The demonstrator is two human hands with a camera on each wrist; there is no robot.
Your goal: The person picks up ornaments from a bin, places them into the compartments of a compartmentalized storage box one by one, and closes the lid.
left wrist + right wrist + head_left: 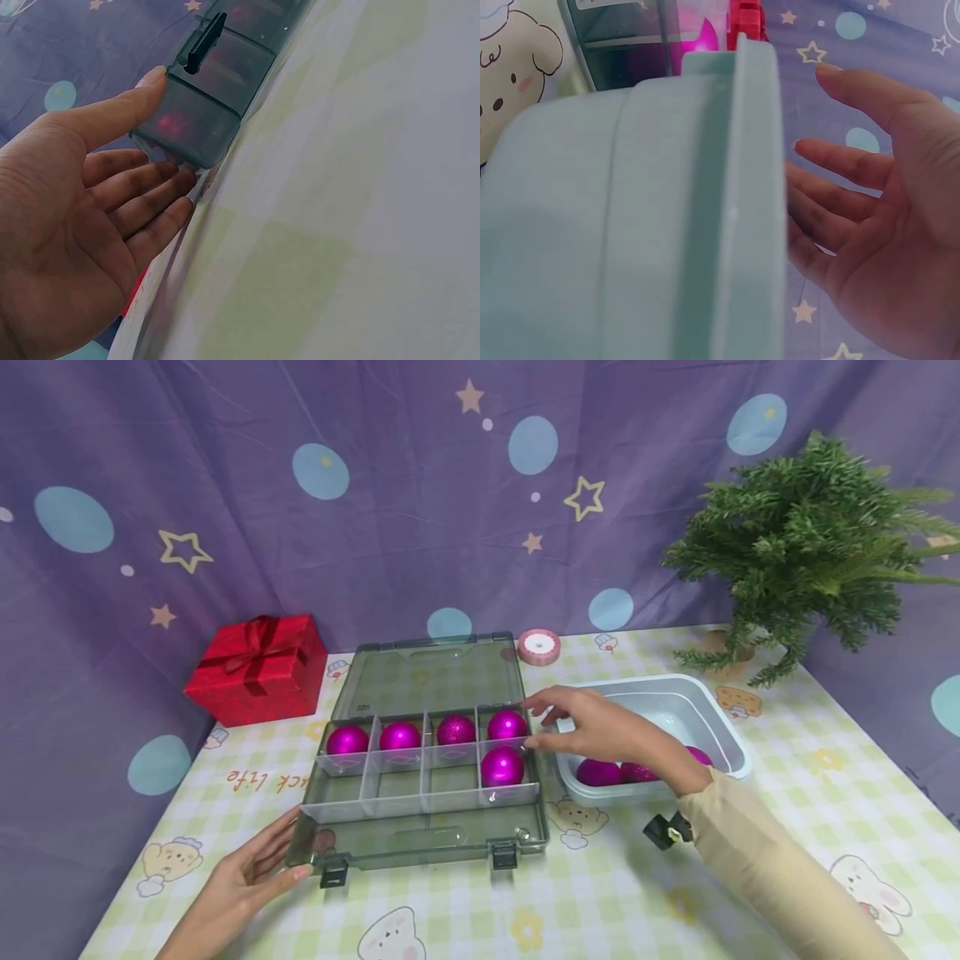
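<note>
A clear grey compartment box (345,852) lies with its lid open toward the back. Every back-row compartment holds a shiny magenta Christmas ball (348,742), one of them glittery (456,729). Another magenta ball (502,767) sits in the rightmost front compartment. My left hand (243,881) holds the box's front left corner, thumb at the front and fingers along the side. Over the gap between the box and a pale blue tub (727,735), my right hand (596,724) hovers with loosely bent fingers and nothing in them. More magenta balls (598,772) lie in the tub, partly hidden by the right arm.
A red gift box (258,668) with a bow stands at back left. Behind the box lies a pink ribbon spool (539,646). A small artificial pine tree (795,543) rises at back right. Something black (663,832) lies in front of the tub.
</note>
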